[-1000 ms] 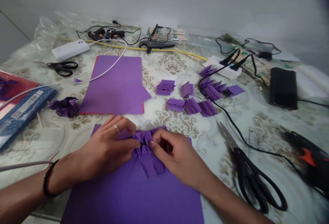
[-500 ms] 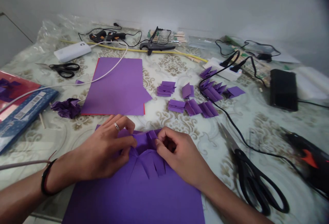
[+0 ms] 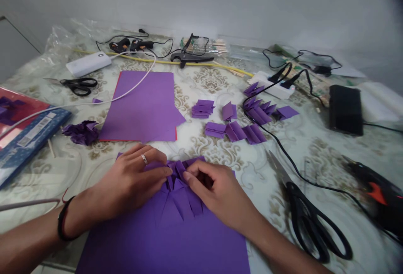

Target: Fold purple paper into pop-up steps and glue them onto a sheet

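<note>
Left hand (image 3: 132, 181) and right hand (image 3: 215, 190) are pinching opposite sides of the folded purple paper (image 3: 179, 196), which is sitting between their fingertips, over the far part of the large purple sheet (image 3: 163, 246).

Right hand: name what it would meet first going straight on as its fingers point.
The right hand would likely first press into the purple folded strip it touches, then probably meet the left hand; depth there is unclear.

- We curl our bare left hand (image 3: 137, 179), its back facing up.
- Our bare right hand (image 3: 217, 190) pinches, thumb toward index finger.
- Our bare forearms (image 3: 280, 240) slant inward.
</note>
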`<state>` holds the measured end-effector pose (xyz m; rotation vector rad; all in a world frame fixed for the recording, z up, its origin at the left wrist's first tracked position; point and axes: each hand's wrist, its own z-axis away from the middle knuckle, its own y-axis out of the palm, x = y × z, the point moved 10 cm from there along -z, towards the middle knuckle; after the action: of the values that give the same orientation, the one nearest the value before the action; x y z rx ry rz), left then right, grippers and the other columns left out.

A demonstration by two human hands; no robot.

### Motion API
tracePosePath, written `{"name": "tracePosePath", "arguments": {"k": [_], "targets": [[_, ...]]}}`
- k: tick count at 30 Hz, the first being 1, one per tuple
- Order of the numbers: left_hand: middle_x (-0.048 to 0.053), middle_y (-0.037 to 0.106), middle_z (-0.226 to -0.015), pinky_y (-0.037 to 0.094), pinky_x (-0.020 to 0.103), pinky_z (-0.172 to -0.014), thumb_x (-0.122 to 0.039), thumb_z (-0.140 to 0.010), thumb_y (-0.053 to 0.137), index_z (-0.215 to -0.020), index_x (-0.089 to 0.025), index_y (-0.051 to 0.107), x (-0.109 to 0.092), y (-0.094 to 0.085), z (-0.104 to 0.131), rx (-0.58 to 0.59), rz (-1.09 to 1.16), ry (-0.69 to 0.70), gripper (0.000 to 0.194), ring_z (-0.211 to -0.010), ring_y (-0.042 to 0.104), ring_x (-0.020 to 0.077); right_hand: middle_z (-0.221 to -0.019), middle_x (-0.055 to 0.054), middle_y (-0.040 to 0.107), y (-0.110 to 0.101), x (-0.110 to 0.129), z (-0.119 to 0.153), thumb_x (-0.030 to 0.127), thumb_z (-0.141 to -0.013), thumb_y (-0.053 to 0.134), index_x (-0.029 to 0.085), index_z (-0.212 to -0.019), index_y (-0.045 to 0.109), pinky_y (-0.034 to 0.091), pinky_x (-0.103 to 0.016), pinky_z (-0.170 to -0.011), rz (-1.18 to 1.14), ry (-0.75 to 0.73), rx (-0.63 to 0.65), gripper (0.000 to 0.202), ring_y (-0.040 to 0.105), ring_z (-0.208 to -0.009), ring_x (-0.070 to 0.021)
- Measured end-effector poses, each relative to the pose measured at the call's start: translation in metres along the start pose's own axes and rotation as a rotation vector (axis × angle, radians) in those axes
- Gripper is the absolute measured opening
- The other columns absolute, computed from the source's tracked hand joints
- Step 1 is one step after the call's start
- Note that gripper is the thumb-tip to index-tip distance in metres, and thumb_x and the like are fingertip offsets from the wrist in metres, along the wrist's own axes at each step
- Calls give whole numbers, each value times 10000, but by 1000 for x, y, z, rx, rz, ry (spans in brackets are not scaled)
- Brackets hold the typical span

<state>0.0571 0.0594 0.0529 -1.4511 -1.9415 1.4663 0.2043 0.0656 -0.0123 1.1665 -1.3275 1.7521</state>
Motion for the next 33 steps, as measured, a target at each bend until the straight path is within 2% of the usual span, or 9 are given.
{"name": "tracePosePath", "arguments": {"k": [5,7,10,13,19,23,25,29,33], "targets": [[62,780,-1056,560,406,-885,-122,-1064,624,-1085,-173,740,-2,6,-3,88,-15,-32,128,-930,742,227,-731,36,703,7,-7,2,281,-978,680,231,-913,732,443,-264,-602,-54,57,21,97,603,-637,-134],[67,794,-1042,567,421,-875,-257,-1076,668,-1060,-177,737,-5,4,-4,93,12,-18,107,-924,750,241,-792,41,724,5,-9,2,245,-939,730,244,-1017,716,475,-259,-617,-84,70,-9,80,635,-664,-135],[68,800,-1013,572,425,-846,-454,-1073,674,-1019,-203,734,-5,3,-3,97,33,-21,264,-898,750,246,-800,44,697,2,-5,1,171,-907,762,250,-932,689,494,-259,-632,-24,18,-44,111,627,-676,-136],[58,790,-985,564,418,-846,-377,-1084,662,-1002,-210,737,-2,7,-2,117,22,-51,201,-886,743,238,-814,28,673,1,4,1,108,-920,745,237,-837,703,512,-261,-671,80,-82,-50,159,627,-716,-141],[88,759,-1071,555,475,-878,-239,-1028,702,-1068,-178,724,3,32,5,250,-7,-105,76,-981,715,302,-868,1,690,9,10,5,66,-948,711,216,-892,741,536,-270,-685,187,-190,-30,163,634,-706,-139],[94,731,-1099,549,443,-882,-335,-1064,646,-1132,-183,677,14,12,2,173,4,-177,170,-981,709,280,-909,-20,715,12,12,7,73,-967,672,221,-916,729,559,-286,-703,234,-216,-22,166,670,-733,-155],[39,717,-955,523,352,-764,-346,-1084,575,-1082,-199,652,27,-2,2,170,64,-287,166,-844,693,215,-912,-22,716,12,16,7,76,-978,646,226,-952,729,570,-283,-700,232,-240,-29,174,675,-732,-156],[-38,673,-732,420,263,-601,-343,-1072,557,-955,-220,638,45,-3,9,361,247,-461,188,-623,617,138,-962,-36,731,16,32,11,72,-1006,585,225,-1015,735,585,-281,-730,179,-342,-8,215,703,-791,-159],[-48,682,-728,397,246,-558,-242,-1006,616,-948,-222,637,48,10,20,486,321,-481,65,-581,610,136,-972,-47,738,26,40,15,111,-1034,589,206,-1040,747,580,-304,-771,205,-371,39,184,718,-832,-172]]}}
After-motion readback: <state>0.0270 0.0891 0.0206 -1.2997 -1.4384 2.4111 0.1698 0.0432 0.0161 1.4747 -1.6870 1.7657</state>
